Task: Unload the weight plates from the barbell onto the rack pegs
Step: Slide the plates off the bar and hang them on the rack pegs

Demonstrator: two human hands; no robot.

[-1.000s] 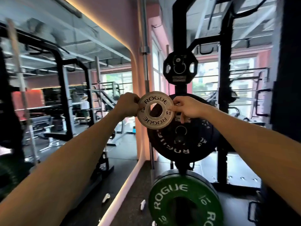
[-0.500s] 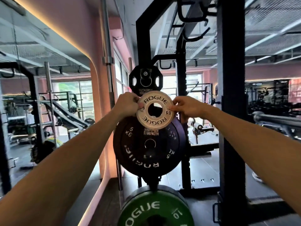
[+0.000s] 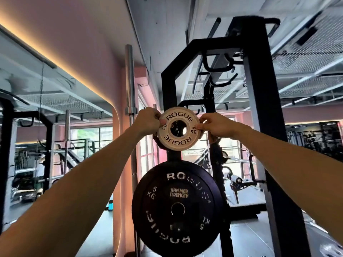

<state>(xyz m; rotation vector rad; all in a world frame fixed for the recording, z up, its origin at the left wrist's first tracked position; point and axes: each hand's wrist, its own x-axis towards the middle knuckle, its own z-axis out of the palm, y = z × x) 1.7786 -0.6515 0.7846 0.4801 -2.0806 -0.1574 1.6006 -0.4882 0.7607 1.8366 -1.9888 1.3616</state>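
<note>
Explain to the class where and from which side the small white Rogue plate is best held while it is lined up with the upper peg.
Grip the white plate at its outer rim, left hand and right hand coming in from opposite sides, thumbs on the face. It is a thin upright disc, and this probably keeps its centre hole open.

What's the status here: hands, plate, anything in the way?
Left hand and right hand pinch the small white plate by its rim, raised at the upper peg. Black 5 kg plate hangs below, apart. Peg mostly hidden behind plate.
</note>
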